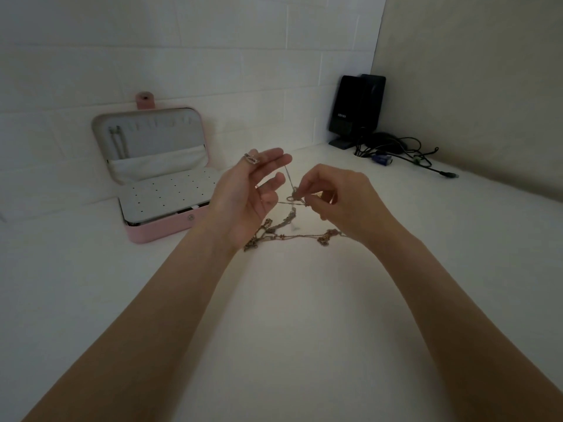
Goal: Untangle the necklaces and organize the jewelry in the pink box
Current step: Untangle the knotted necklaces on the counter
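While the right hand [341,199] pinches a knot of the tangled necklaces [289,226] between thumb and fingertips, the left hand [253,190] is raised beside it with fingers straight and a little spread, and one chain runs up to them. The rest of the chains lies on the white table [274,315] under the hands. The pink box [158,175] stands open to the left, against the wall.
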{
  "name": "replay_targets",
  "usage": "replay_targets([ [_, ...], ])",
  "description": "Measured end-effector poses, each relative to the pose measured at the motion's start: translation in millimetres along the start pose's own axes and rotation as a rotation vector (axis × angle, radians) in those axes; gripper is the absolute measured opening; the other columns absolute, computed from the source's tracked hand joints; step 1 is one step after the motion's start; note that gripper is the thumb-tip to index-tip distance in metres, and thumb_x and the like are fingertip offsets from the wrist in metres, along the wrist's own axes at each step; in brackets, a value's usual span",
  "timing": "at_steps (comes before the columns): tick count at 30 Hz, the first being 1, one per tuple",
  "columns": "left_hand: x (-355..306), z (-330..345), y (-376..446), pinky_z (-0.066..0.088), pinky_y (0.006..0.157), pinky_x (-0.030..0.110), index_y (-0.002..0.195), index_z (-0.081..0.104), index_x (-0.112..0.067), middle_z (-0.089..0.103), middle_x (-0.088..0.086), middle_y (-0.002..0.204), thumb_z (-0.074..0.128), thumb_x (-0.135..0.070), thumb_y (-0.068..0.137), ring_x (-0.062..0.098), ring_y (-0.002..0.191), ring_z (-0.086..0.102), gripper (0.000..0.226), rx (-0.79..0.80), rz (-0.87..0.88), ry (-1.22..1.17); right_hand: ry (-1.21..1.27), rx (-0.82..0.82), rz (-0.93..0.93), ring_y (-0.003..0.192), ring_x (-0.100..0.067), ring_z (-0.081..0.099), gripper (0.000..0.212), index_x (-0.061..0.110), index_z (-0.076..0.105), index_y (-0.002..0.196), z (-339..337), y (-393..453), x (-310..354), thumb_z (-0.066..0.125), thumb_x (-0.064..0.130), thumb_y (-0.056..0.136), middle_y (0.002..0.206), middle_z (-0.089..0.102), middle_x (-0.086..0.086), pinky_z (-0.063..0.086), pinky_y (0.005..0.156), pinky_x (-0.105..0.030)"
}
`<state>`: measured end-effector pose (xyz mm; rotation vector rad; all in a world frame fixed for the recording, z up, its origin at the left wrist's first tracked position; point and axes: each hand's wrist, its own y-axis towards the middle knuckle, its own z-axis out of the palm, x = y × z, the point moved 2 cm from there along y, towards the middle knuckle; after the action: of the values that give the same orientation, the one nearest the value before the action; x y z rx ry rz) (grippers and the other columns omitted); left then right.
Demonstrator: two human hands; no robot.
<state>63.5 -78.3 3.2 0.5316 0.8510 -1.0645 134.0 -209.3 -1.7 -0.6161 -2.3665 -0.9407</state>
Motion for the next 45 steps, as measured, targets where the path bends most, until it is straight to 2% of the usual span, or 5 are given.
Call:
replay_targets([
  [16, -7, 6, -9, 0.029, 0.036, 0.013, 0.109, 0.062, -0.019, 0.064, -0.008, 0.111, 0.034, 0.002, 0.09, 0.006, 0.068, 0.068, 0.04, -0.072, 0.203, 0.237, -0.085, 0.02, 0.193, 0.048, 0.002, 0.059, 0.058, 0.021, 0.041, 0.131, -1, -1, -7, 0.07, 0.014, 0.082, 0.14, 0.048, 0.004, 0.048, 0.055, -0.01],
  [25, -14, 2, -8, 0.019, 0.035, 0.016, 0.088, 0.067, -0.016, 0.055, -0.005, 0.057, 0.047, -0.009, 0.087, 0.008, 0.038, 0.03, 0.022, -0.081, 0.33, 0.393, -0.324, -0.105, 0.299, 0.078, -0.027, 0.065, 0.019, 0.021, 0.065, 0.105, -5, -4, -17, 0.066, 0.022, 0.086, 0.112, 0.064, -0.002, 0.049, 0.083, -0.031],
  [31, -9, -3, 0, 0.04, 0.047, 0.019, 0.089, 0.068, -0.022, 0.068, -0.007, 0.058, 0.046, -0.02, 0.091, 0.003, 0.033, 0.04, 0.022, -0.065, 0.517, 1.473, -0.071, -0.478, 0.274, 0.049, -0.012, 0.064, 0.016, 0.011, 0.063, 0.091, -17, -2, -14, 0.053, 0.022, 0.095, 0.095, 0.064, 0.003, 0.041, 0.048, -0.02],
  [36, -9, -8, 7, 0.049, 0.073, 0.029, 0.098, 0.072, -0.018, 0.071, -0.002, 0.082, 0.052, -0.02, 0.089, 0.018, 0.073, 0.06, 0.022, -0.07, 0.499, 1.76, 0.194, -0.505, 0.277, 0.055, -0.006, 0.064, 0.01, 0.008, 0.065, 0.091, -19, 11, 1, 0.055, 0.007, 0.092, 0.083, 0.065, -0.004, 0.046, 0.041, -0.017],
  [45, -41, -19, -14, 0.052, 0.082, 0.028, 0.09, 0.07, -0.025, 0.063, -0.006, 0.098, 0.049, -0.012, 0.095, 0.01, 0.088, 0.06, 0.026, 0.144, 0.143, 1.185, -0.056, -0.299, 0.023, 0.049, -0.002, 0.051, 0.017, 0.006, 0.073, 0.087, -36, 78, 89, 0.065, 0.021, 0.087, 0.07, 0.063, 0.002, 0.05, 0.06, -0.019],
])
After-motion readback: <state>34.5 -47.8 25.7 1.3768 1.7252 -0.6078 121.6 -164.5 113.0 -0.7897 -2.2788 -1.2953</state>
